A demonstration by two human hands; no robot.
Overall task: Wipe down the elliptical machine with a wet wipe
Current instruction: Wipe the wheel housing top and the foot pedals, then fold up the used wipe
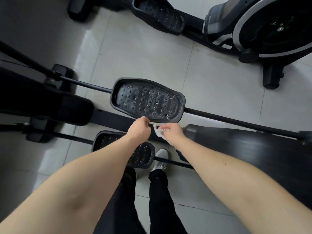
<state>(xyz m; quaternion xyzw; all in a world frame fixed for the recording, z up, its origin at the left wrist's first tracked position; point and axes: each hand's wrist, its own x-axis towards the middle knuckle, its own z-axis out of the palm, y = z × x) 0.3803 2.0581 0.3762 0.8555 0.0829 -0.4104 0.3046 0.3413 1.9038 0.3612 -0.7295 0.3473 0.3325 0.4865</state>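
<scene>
Together, left hand and right hand pinch a crumpled wipe. Both sit just at six o'clock of the pedal.

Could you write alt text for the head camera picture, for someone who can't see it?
Seen from above, a person's left hand and right hand hold a crumpled white wet wipe between them, by a studded black elliptical pedal.

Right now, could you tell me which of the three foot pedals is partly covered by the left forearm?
The nearest pedal, beside the white shoe: the left forearm crosses it, while the middle pedal and the far pedal lie clear of it.
</scene>
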